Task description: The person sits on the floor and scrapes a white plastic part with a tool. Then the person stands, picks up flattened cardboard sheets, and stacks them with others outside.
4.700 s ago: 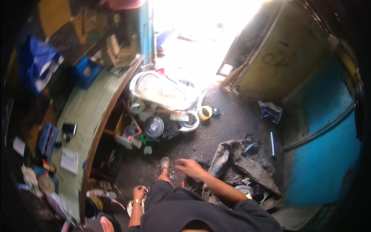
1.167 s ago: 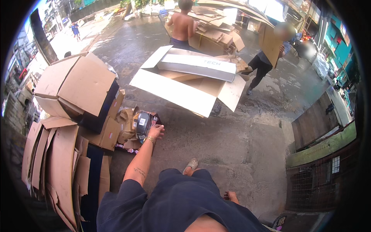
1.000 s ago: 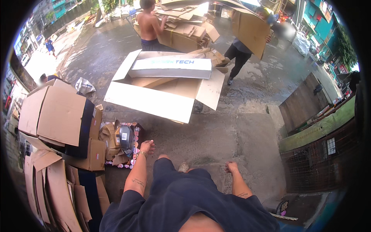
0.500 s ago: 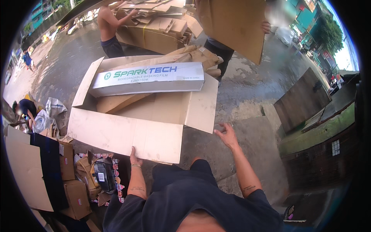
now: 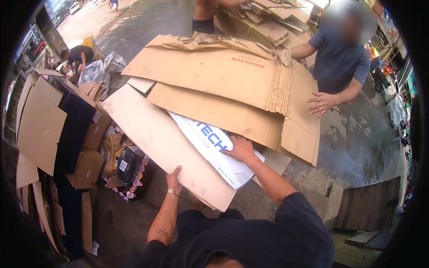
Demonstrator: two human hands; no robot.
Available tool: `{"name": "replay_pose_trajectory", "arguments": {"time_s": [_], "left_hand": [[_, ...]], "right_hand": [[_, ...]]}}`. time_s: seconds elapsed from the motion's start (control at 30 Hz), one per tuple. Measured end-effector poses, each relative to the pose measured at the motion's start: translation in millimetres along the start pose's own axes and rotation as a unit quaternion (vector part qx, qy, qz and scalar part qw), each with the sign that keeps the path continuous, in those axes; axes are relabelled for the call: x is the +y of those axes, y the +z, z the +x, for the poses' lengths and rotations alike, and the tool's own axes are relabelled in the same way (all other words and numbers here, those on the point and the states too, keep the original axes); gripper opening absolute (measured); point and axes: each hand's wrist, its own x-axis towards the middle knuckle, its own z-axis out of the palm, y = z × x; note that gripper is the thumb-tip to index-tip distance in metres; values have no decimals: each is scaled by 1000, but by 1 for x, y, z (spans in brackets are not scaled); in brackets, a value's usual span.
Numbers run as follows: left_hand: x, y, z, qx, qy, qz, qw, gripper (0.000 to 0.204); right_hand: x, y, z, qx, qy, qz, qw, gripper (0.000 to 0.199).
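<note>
My left hand grips the near edge of a large open cardboard box, its thumb on top of the pale flap and the other fingers hidden beneath. Inside the box lies a long white carton with blue and green print. My right hand rests on this carton with its fingers spread. Over the far part of the box lies a big folded brown cardboard, covering part of the white carton. Another person's hand is spread beside its right end; that person's other hand is at its far edge.
Flattened cardboard and brown boxes stand at my left, with a black package beside them. A crouching person is near white sacks. A cardboard heap lies at the back. A dark board leans at right.
My right hand has moved from beside the box onto the white carton. The co-worker's brown cardboard now lies over the box. The box appears turned, and my view has swung left.
</note>
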Motion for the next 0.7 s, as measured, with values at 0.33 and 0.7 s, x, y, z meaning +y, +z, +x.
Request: {"name": "replay_pose_trajectory", "arguments": {"time_s": [0.33,0.7], "left_hand": [[-102,4,-65,-42,-143,-15,989,50],[-97,-57,-23,-70,-162,19,984,61]], "right_hand": [[46,-32,-56,-7,108,-78,991,66],[277,-99,-227,395,603,205,663,70]]}}
